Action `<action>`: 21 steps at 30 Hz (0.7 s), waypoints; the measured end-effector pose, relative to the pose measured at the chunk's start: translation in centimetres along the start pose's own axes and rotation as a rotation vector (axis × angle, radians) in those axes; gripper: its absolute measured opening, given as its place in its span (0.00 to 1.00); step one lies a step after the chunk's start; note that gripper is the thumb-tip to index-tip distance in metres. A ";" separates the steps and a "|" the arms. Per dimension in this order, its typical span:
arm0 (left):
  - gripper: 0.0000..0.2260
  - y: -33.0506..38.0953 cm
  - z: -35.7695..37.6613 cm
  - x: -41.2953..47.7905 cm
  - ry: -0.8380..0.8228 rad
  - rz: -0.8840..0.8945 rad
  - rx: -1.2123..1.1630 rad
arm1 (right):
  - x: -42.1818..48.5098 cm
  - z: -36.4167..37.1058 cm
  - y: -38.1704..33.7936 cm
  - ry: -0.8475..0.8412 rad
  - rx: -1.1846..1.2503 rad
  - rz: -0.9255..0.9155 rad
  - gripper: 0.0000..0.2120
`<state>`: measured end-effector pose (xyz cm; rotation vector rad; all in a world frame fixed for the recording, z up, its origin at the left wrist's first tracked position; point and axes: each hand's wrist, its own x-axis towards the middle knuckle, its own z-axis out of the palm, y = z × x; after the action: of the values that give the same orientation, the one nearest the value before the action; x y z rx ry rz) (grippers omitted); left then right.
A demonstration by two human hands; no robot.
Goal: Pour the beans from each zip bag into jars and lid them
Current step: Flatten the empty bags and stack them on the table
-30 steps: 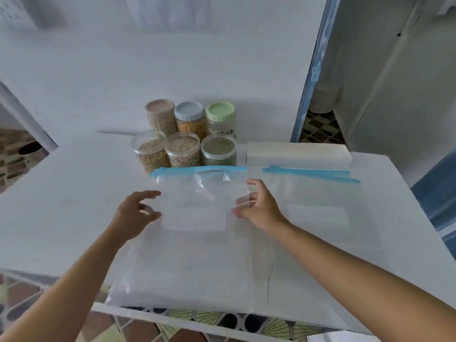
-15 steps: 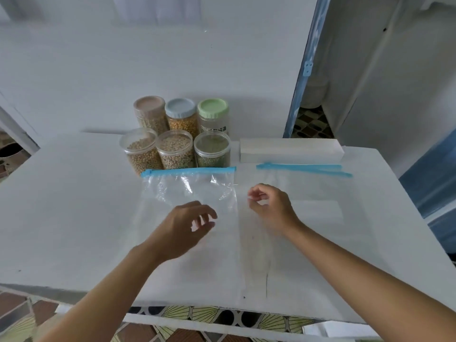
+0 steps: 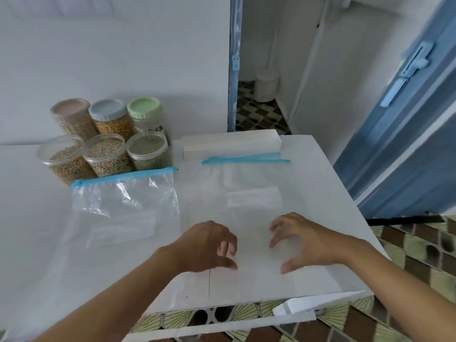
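While the jars (image 3: pixel 106 154) stand at the back, left hand (image 3: pixel 207 245) and right hand (image 3: pixel 308 240) hang over the right zip bag (image 3: pixel 254 183), fingers loosely curled, gripping nothing.

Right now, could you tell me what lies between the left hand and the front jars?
In the head view, a clear, empty zip bag with a blue seal lies there.

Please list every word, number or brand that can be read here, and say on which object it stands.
No text can be read.
Green-lidded jar: dark print on its side, too blurred to read.
Left zip bag and right zip bag: white label panels, no writing visible.
White box: no print visible.
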<state>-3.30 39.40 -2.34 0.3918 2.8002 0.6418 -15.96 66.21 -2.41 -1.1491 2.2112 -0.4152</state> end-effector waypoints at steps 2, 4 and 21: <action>0.09 -0.4 -1.2 0.1 0.026 -0.050 -0.185 | -1.0 0.2 0.9 0.088 0.071 0.004 0.16; 0.08 -0.7 -2.0 0.2 0.093 -0.075 -0.272 | -1.9 -0.1 1.3 0.170 0.184 0.021 0.13; 0.06 0.6 -5.8 1.2 0.268 -0.360 -0.614 | -1.9 -3.5 -1.0 0.543 0.341 -0.044 0.08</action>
<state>-5.99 38.02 2.80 -0.3280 2.6055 1.4710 -16.71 67.23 1.49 -0.9759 2.4251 -1.1901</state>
